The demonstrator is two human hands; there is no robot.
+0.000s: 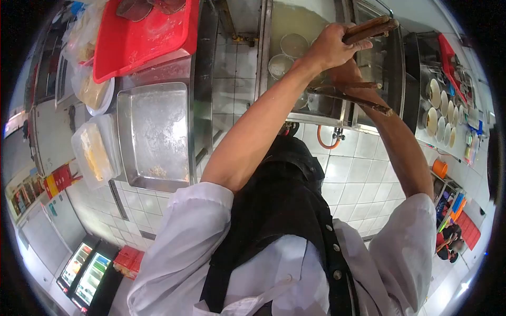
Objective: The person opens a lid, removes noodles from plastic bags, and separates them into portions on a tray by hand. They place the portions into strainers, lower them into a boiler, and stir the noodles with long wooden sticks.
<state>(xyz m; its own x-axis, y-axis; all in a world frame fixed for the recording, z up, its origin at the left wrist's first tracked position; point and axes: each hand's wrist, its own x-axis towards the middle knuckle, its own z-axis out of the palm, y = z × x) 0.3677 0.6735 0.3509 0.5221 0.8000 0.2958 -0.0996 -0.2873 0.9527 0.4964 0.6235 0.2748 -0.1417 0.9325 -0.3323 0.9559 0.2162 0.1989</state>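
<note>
Over the sink [262,58], my left hand [333,46] is closed around a bundle of brown chopsticks [371,30], whose ends stick out to the right. My right hand [345,72] is just below, largely covered by the left hand, and its fingers are hidden. More brown sticks [369,102] cross in front of my right wrist; what supports them I cannot make out. Cloudy water stands in the sink's left basin, with several bowls [294,46] in it, left of my hands.
An empty metal tray [155,134] lies on the left counter below a red basin [142,47]. Beside it is a plastic box [95,150] with yellowish contents. Stacked cups [433,94] stand at the far right. Tiled floor [363,163] shows beneath the sink. People [450,239] are at the far lower right.
</note>
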